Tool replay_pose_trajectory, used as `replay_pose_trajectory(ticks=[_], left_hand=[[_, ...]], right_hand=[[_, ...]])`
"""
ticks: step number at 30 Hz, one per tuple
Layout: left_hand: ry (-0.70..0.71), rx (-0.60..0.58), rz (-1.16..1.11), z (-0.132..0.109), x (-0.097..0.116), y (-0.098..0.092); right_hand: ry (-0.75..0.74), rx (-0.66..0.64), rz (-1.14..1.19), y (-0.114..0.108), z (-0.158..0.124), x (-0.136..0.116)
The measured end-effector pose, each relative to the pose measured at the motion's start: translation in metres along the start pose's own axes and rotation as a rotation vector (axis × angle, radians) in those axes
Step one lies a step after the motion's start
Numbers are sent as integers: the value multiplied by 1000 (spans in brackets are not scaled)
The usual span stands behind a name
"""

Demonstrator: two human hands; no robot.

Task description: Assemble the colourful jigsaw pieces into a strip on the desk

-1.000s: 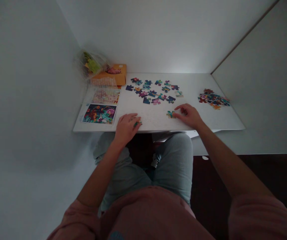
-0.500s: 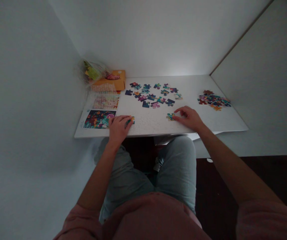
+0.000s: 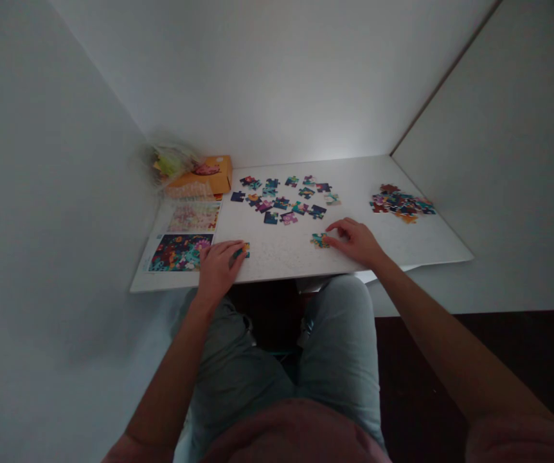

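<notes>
At the far left of a white table (image 3: 354, 180), a clear plastic bag (image 3: 173, 162) with something yellow-green inside leans against an orange box (image 3: 223, 179); nearer the person lie a paler printed sheet (image 3: 193, 217) and, in front of it, a dark, colourful printed picture (image 3: 178, 252); the person's left hand (image 3: 216, 270) now overlaps the right edge of that picture in view, having slid leftward over the last second; its thumb and fingers grasp a small teal and yellow puzzle piece (image 3: 247, 250), which has travelled with it and is now just beside the picture; whether the fingertips touch the paper cannot be told.

Towards the middle, behind the hands, scattered pieces (image 3: 281, 202) lie in a loose cluster, mostly dark blue, teal and pink, some touching; their layout looks unchanged.

Right of centre, near the front edge, a second teal and yellow piece (image 3: 319, 240) rests on the table; the right hand (image 3: 358, 244) has stayed beside it, thumb tip at its right side and forefinger arched close by; whether the hand pinches it or only touches it cannot be told.

At the far right, a heaped pile (image 3: 397, 202) of pieces sits well apart; the shift appears to leave the two front pieces further from each other, unjoined, with the left one close to the picture for comparison.
</notes>
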State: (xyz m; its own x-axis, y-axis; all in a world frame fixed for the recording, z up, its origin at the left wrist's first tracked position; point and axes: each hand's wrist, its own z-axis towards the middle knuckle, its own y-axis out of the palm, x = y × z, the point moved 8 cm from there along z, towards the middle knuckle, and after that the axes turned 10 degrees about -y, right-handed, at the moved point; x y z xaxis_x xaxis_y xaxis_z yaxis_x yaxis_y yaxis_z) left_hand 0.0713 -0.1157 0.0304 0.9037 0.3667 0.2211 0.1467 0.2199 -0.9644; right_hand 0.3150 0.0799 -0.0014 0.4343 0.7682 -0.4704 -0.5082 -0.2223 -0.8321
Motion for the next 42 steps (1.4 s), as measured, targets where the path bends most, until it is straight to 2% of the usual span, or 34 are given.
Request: replay_pose_trajectory(ticks=[4,8,10,13,15,18,24,32,36,39,42], left_hand=[[-3,0,-1,25,2,1],[46,-2,6,77,12,7],[124,-22,1,107,23,14],[138,-21,23,149,33,23],[123,-25,46,170,37,31],[102,-35,64,187,39,42],[57,-42,54,188,30,49],[68,-67,20,166,34,41],[122,-61,-13,153,55,41],[233,-118,-17,136,84,54],[262,-153,-10,124,102,64]], right_hand=[[-32,12,0,-2,1,1],[-39,25,-3,-3,2,3],[-32,33,0,-3,2,3],[-22,38,17,-3,3,3],[-23,39,28,-3,3,3],[-27,43,31,-3,4,4],[-3,24,16,-1,4,7],[-11,24,8,-2,4,7],[-4,21,-8,-3,4,8],[-9,27,-15,-3,4,9],[-18,37,-15,-4,3,9]])
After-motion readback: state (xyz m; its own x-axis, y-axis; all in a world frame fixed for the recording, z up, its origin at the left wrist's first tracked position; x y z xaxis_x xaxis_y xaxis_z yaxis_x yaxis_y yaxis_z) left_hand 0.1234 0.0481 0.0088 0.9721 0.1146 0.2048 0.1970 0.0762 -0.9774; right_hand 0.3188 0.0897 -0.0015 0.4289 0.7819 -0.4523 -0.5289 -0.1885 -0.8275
